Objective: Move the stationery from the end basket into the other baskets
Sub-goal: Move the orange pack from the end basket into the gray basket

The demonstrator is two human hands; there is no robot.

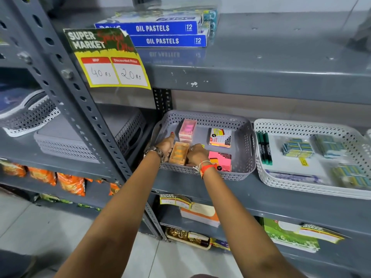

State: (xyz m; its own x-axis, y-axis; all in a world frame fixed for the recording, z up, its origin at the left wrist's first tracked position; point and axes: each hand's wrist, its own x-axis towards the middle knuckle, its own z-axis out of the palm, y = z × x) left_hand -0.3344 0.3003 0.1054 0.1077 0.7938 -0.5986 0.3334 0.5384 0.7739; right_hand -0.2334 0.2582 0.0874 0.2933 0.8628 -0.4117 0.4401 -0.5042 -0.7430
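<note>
A grey perforated basket (244, 145) stands on the middle shelf. Inside it, both my hands reach over the near rim. My left hand (165, 146) and my right hand (197, 154) press on opposite sides of an orange box (178, 153) that lies flat near the front left. A pink box (187, 128) stands just behind it. A yellow sticky-note pack (220, 137) lies at the right, and a pink sticky-note pack (220, 159) lies in front of that. To the right sits a white basket (259, 169) with green markers (265, 147) and staple packs (298, 147).
Upside-down grey baskets (66, 143) sit on the left shelf beyond the upright post (80, 105). Oil pastel boxes (166, 34) lie on the shelf above, beside a hanging price tag (108, 59). Snack packets (44, 175) and notebooks (289, 233) fill lower shelves.
</note>
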